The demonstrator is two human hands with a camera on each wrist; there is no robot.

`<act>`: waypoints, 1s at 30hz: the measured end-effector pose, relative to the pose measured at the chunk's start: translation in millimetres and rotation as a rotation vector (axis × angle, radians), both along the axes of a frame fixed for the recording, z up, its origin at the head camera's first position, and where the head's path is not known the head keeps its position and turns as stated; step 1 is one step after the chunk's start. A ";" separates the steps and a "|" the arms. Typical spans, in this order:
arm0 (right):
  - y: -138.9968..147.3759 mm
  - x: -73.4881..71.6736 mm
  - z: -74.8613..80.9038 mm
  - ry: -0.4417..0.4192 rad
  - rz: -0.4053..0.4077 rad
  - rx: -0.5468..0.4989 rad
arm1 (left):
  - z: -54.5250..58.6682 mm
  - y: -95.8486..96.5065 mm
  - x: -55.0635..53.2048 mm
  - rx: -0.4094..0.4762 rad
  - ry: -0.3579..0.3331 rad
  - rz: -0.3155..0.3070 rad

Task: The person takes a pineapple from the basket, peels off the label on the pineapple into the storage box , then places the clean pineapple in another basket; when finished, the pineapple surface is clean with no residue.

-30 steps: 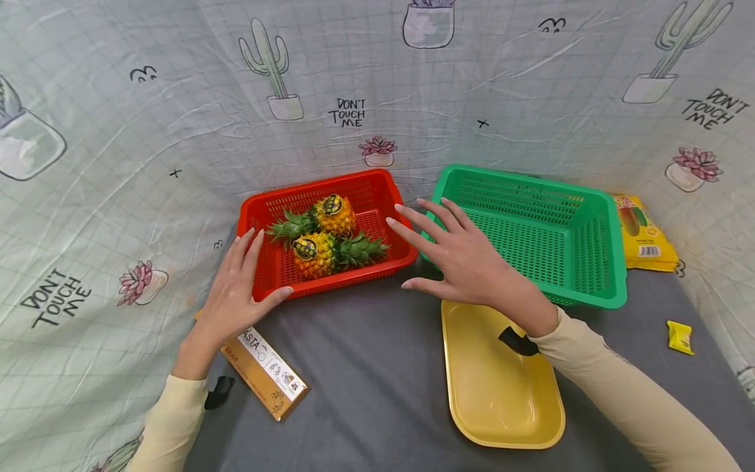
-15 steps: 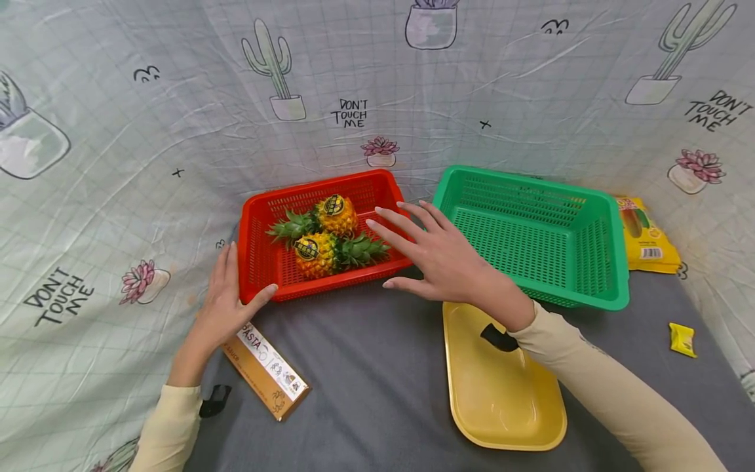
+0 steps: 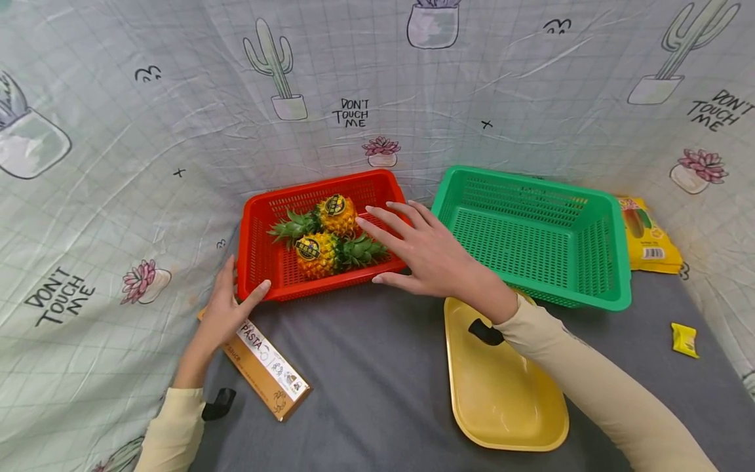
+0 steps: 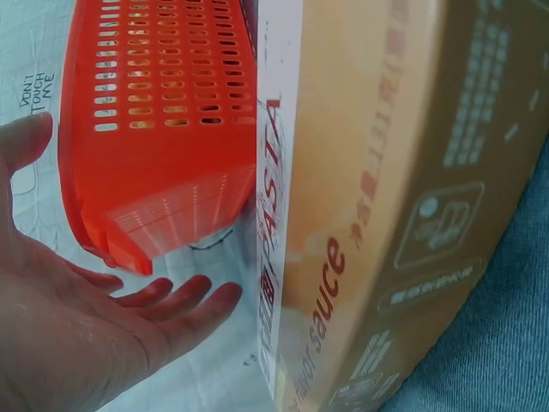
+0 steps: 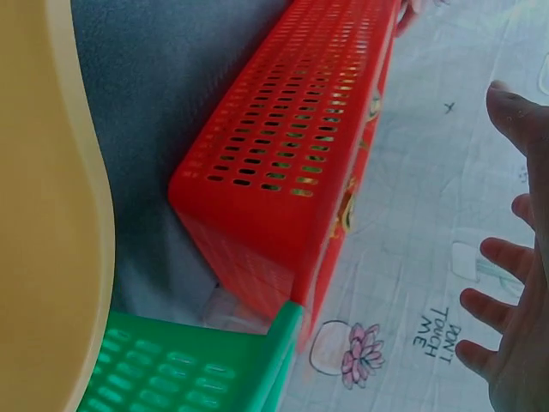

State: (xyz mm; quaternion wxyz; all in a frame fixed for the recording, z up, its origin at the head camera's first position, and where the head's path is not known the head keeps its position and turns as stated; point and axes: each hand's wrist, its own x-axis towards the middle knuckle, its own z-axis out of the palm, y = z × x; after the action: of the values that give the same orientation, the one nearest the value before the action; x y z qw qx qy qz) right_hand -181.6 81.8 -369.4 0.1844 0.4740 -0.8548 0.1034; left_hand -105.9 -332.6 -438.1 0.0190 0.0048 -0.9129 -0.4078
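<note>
Two small pineapples, a front one [image 3: 316, 255] and a rear one [image 3: 337, 215], lie in a red plastic basket [image 3: 321, 288] at the back, each with a dark label. At the basket's left front corner is my left hand [image 3: 221, 311], its fingers spread along the outside and holding nothing. My right hand [image 3: 433, 252], fingers also spread, hovers over the basket's right end and hides part of its rim. Below the left hand lies a brown and white pasta box [image 3: 268, 370], which looms large in the left wrist view.
Right of the red basket stands a green basket [image 3: 531, 246] with nothing in it. A yellow tray [image 3: 501, 393] lies in front, partly under my right forearm. A yellow packet [image 3: 651, 242] sits beyond the green basket, and a small yellow wrapped piece [image 3: 684, 339] lies at right.
My right hand has moved left, from beside the green basket to over the red basket's right end. The left hand has drawn back from over the red basket's rim to outside its left corner.
</note>
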 end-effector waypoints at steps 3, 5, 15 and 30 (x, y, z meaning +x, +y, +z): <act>-3.5 -5.3 -1.4 0.001 -0.005 -0.002 | -1.3 2.5 -2.6 0.045 0.011 0.004; -6.5 -8.0 -1.9 -0.009 -0.007 -0.009 | -2.9 4.4 -4.0 0.101 0.011 0.006; -27.0 -17.1 -6.6 -0.054 -0.007 -0.018 | -14.5 5.8 -5.1 0.291 -0.030 0.079; -52.7 -22.7 -16.4 -0.109 -0.052 0.049 | -25.6 20.0 -7.8 0.689 -0.023 0.216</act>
State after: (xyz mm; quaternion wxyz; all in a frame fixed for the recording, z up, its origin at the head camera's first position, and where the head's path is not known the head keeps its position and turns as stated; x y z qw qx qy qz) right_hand -204.3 29.1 -385.9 0.1285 0.4496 -0.8779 0.1030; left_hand -113.7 -312.6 -463.7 0.0492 0.1119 -0.7163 -0.6870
